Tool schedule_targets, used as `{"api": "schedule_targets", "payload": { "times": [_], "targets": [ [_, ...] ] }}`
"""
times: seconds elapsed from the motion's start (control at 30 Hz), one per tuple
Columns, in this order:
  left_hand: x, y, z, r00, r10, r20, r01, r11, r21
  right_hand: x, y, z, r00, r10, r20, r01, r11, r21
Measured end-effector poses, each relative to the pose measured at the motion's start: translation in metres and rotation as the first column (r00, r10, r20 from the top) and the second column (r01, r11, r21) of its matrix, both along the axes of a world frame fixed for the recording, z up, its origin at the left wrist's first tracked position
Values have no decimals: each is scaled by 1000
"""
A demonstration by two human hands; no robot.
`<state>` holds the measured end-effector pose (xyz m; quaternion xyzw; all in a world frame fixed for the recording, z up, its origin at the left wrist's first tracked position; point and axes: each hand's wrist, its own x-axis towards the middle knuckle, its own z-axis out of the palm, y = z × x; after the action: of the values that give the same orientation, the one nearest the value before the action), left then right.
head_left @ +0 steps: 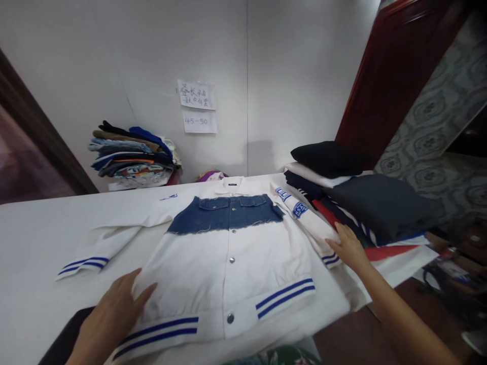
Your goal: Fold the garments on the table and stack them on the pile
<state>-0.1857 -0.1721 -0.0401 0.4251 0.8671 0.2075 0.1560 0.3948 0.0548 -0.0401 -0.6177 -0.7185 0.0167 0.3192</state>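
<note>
A white button-up jacket lies face up, its collar pointing away from me. It has a dark blue denim band across the chest and blue stripes at hem and cuffs. The sleeve on the left stretches outward; the other sleeve, bearing blue patches, runs down beside the body. My left hand is at the jacket's lower left edge, open, thumb apart from the fingers. My right hand touches the right sleeve just above its cuff, open with thumb and fingers apart; its fingertips are partly hidden.
The white table bears a stack of folded clothes at the back left and a taller clothes pile close to my right hand. Two handwritten paper signs hang on the wall. A dark red door panel stands behind the right pile.
</note>
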Motion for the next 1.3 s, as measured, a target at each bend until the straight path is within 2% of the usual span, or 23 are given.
{"api": "schedule_targets", "payload": {
  "times": [0.1, 0.2, 0.27, 0.33, 0.4, 0.47, 0.5, 0.57, 0.63, 0.67, 0.7, 0.73, 0.77, 0.83, 0.87, 0.9, 0.93, 1.0, 1.07, 1.2, 1.3],
  "targets": [
    [28, 6, 20, 997, -10, -81, 19, 993, 118, 4, 7, -7, 998, -26, -55, 16, 985, -171],
    [61, 17, 39, 997, -67, 35, 60, 982, 178, 0, 14, 6, 951, -45, -307, -28, 973, -230],
    [83, 28, 49, 979, -131, 155, 91, 967, 239, -7, 21, 30, 837, -52, -544, -77, 975, -210],
    [106, 41, 57, 930, -225, 292, 136, 946, 296, -19, 30, 64, 698, -36, -715, -123, 978, -169],
    [132, 57, 64, 837, -336, 433, 192, 920, 342, -38, 34, 100, 604, 31, -797, -208, 971, -120],
    [160, 73, 69, 695, -426, 579, 223, 894, 390, -67, 29, 126, 529, 155, -835, -365, 929, -59],
    [174, 81, 71, 608, -454, 651, 213, 884, 417, -84, 21, 134, 498, 226, -837, -452, 892, -28],
    [200, 96, 71, 374, -480, 794, 154, 876, 457, -120, -2, 135, 476, 386, -791, -651, 759, -21],
    [218, 106, 66, 83, -448, 890, 78, 894, 442, -152, -29, 118, 425, 527, -736, -841, 531, -105],
    [224, 108, 62, -53, -411, 910, 50, 909, 414, -163, -42, 105, 375, 579, -724, -906, 394, -154],
    [228, 109, 56, -159, -371, 915, 28, 925, 380, -171, -53, 90, 329, 613, -719, -935, 321, -153],
    [229, 108, 50, -232, -333, 914, 9, 939, 344, -174, -61, 74, 325, 626, -709, -936, 320, -147],
    [229, 106, 44, -272, -303, 913, -13, 950, 311, -173, -65, 58, 363, 630, -686, -915, 379, -137],
    [224, 98, 31, -292, -257, 921, -62, 966, 250, -158, -65, 26, 533, 587, -609, -785, 611, -99],
    [222, 94, 25, -284, -235, 930, -90, 972, 218, -146, -62, 11, 636, 529, -562, -674, 736, -70],
    [219, 91, 20, -271, -213, 939, -120, 975, 186, -133, -59, -3, 727, 448, -521, -544, 838, -39],
    [216, 88, 15, -259, -191, 947, -146, 977, 157, -120, -55, -16, 795, 366, -484, -431, 902, -25],
    [214, 84, 10, -237, -156, 959, -182, 977, 114, -99, -50, -38, 873, 233, -430, -283, 957, -57],
    [215, 84, 9, -216, -136, 967, -186, 978, 96, -87, -51, -51, 899, 174, -402, -239, 964, -117],
    [216, 87, 19, -209, -137, 968, -179, 979, 99, -88, -60, -56, 858, 142, -494, -244, 958, -148],
    [205, 91, 30, -198, -218, 956, -276, 948, 159, -93, -62, -52, 810, 116, -575, -240, 960, -144]
  ]
}}
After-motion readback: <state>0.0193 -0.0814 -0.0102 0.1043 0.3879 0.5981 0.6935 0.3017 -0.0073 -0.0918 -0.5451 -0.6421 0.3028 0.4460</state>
